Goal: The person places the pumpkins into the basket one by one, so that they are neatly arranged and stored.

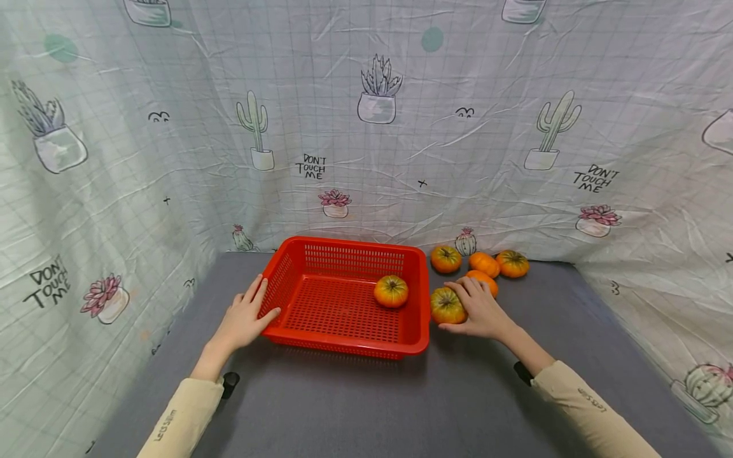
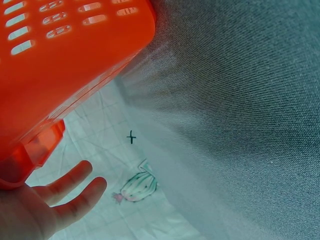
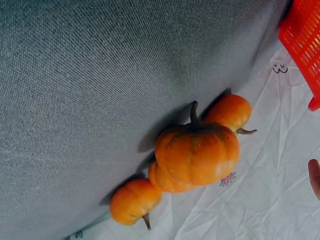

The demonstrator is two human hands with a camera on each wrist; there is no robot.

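Note:
My left hand (image 1: 240,321) lies at the left rim of a red plastic basket (image 1: 343,347), thumb over the rim. Its fingers (image 2: 82,197) stretch out straight past the basket's side in the left wrist view. Inside the basket, toward the right, sits a small orange-and-green pumpkin (image 1: 391,291). My right hand (image 1: 481,310) grips another small greenish-orange pumpkin (image 1: 446,306) just outside the basket's right wall, fingers over its far side and thumb at the near side. Only a fingertip (image 3: 314,179) shows in the right wrist view, with the gripped pumpkin out of sight there.
Behind my right hand are an orange pumpkin (image 1: 487,280), partly hidden, and others at the back: a greenish one (image 1: 446,259), an orange one (image 1: 484,264) and a striped one (image 1: 512,263). A printed cloth (image 1: 424,159) hangs around the grey table (image 1: 343,407).

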